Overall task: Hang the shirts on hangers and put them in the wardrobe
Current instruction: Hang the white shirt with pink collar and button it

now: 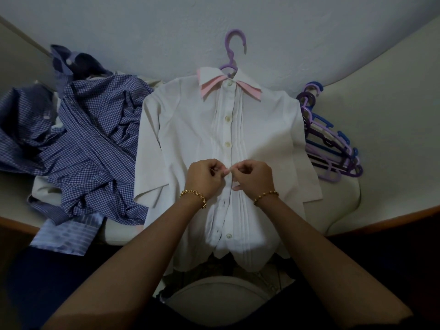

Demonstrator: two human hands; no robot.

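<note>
Nearest the camera, two bare forearms reach forward, each wrist wearing a gold chain bracelet (194, 196). The left hand (202, 178) and right hand (252, 178) meet at the front placket of the white shirt (185, 129), fingers curled and pinching the cloth between thumb and fingertips. Whatever they hold there is hidden by the knuckles. The shirt is smooth, thin cotton with narrow vertical pleats either side of a row of pale round buttons. It lies flat, front up, on a cream padded surface (385, 139), and its scalloped hem hangs over the near edge into shadow. Its pointed collar (209, 88) is lined in pink, and the hook of a lilac plastic hanger (232, 50) sticks out of the neck. The hanger's shoulders are hidden inside the shirt. On the left, touching the sleeve, is a crumpled heap of blue checked shirts (95, 129), with a striped piece spilling off the front. On the right, just beside the other sleeve, is a nested stack of purple and blue spare hangers (333, 148), and bare cream surface lies beyond them. A rough white wall (142, 32) closes the far side.
</note>
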